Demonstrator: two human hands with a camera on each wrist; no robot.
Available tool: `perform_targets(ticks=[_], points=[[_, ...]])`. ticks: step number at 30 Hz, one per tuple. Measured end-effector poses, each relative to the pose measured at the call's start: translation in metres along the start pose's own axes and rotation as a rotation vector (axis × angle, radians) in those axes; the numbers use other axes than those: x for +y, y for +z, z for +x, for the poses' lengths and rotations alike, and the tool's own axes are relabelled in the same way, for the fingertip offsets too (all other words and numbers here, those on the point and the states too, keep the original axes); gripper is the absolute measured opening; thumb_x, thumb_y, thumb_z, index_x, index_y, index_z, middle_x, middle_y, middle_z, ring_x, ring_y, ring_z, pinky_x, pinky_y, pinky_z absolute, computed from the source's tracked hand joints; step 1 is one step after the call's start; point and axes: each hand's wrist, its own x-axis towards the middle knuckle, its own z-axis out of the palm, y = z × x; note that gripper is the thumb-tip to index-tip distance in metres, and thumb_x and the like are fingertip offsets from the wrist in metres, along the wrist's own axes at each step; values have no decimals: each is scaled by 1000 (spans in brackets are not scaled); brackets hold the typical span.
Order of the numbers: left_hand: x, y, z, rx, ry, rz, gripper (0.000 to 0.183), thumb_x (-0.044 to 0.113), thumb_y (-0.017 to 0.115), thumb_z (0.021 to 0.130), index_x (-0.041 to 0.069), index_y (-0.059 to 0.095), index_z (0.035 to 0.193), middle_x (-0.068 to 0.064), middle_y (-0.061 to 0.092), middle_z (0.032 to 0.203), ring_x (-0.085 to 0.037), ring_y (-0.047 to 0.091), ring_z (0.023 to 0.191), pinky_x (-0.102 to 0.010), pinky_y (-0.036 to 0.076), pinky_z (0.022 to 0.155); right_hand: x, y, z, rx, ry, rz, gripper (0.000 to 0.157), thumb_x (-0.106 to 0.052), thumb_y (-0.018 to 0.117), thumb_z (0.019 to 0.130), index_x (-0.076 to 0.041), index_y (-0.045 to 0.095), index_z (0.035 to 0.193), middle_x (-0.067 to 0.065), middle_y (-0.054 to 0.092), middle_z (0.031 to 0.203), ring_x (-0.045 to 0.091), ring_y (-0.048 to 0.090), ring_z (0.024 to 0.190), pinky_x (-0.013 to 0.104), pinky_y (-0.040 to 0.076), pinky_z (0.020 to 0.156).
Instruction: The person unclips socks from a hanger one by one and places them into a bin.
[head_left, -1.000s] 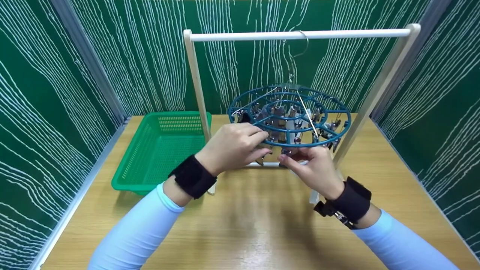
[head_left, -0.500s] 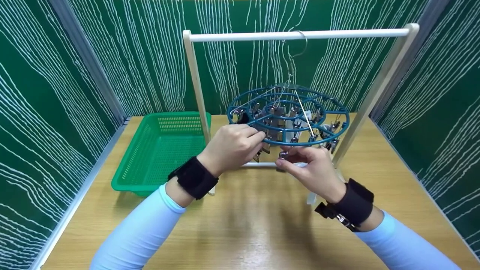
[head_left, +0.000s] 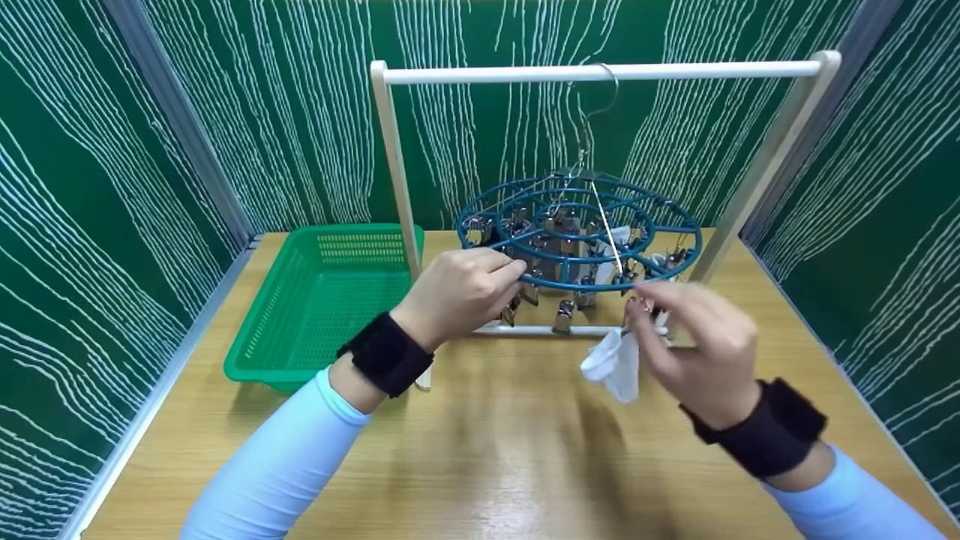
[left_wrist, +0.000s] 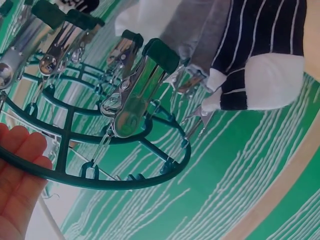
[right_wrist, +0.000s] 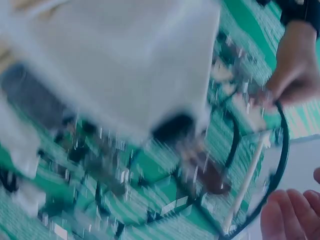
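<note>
A round dark-teal clip hanger (head_left: pixel 577 286) hangs by its metal hook from the rack's bar. My left hand (head_left: pixel 465 292) holds the hanger's near-left rim; in the left wrist view its fingers (left_wrist: pixel 30 150) lie behind that rim. At the front right, my right hand (head_left: pixel 697 352) is blurred, thumb and fingertips close to a metal clip. A white sock (head_left: pixel 615 367) dangles beside it. In the right wrist view the right fingers (right_wrist: pixel 287 210) stand apart from the clip (right_wrist: pixel 207 172) that carries white cloth. Another metal clip (head_left: pixel 564 316) hangs bare near the front rim.
A wooden rack with a white bar (head_left: pixel 487 73) stands on the table (head_left: pixel 480 465). To its left is a green basket (head_left: pixel 262 300). A striped black-and-white sock (left_wrist: pixel 262 55) and grey cloth (left_wrist: pixel 187 30) hang from other clips. Green walls close in the sides.
My right hand has let go of the front metal clip, which now hangs free, and has moved right. The white sock has come into fuller view. The left hand has stayed on the rim.
</note>
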Motion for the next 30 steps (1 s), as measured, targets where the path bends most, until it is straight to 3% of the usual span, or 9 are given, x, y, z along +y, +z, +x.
perform_targets(ticks=[3, 7, 11, 16, 20, 24, 30], points=[[-1, 0, -1, 4, -2, -2, 11, 7, 75, 99, 2, 82, 106, -8, 82, 92, -20, 80, 81, -30, 68, 76, 13, -10, 8, 1, 38, -41, 21, 0, 71, 81, 9, 77, 99, 30, 77, 95, 36, 69, 81, 12, 52, 103], [-3, 0, -1, 6, -3, -3, 12, 7, 75, 100, 1, 83, 107, -8, 82, 92, -20, 80, 82, -30, 68, 76, 38, -24, 12, -136, 125, -132, 39, 5, 63, 79, 9, 76, 116, 30, 75, 120, 40, 71, 110, 18, 46, 117], [-4, 0, -2, -5, -8, -7, 13, 8, 76, 100, 1, 83, 108, -9, 83, 94, -20, 81, 83, -30, 68, 77, 60, -33, 9, -283, 205, -243, 50, 10, 65, 83, 7, 71, 132, 27, 69, 143, 47, 63, 136, 31, 41, 128], [-5, -1, -3, -18, -11, -14, 14, 10, 77, 99, 1, 82, 109, -9, 83, 95, -21, 81, 84, -31, 68, 78, 76, -37, 4, -379, 256, -307, 48, 9, 68, 92, 8, 67, 140, 28, 65, 148, 48, 59, 142, 60, 45, 123], [-6, -2, -5, -12, -1, -20, 16, 11, 78, 99, 0, 82, 110, -10, 82, 95, -21, 81, 84, -31, 68, 78, 81, -38, 2, -418, 253, -321, 43, 8, 67, 96, 8, 67, 139, 29, 67, 144, 49, 62, 138, 67, 47, 116], [-11, -1, -9, 13, 10, -29, 16, 11, 78, 100, -1, 81, 110, -11, 82, 95, -22, 81, 84, -32, 68, 79, 82, -39, 1, -427, 194, -321, 39, 6, 68, 99, 10, 67, 138, 30, 69, 140, 49, 65, 134, 64, 50, 115], [-19, -2, -14, 48, -1, -11, 17, 9, 78, 99, 0, 81, 112, -12, 83, 101, -25, 82, 92, -36, 68, 87, 77, -39, 0, -372, 119, -282, 36, 6, 73, 94, 9, 72, 131, 30, 74, 129, 49, 69, 126, 23, 41, 126]])
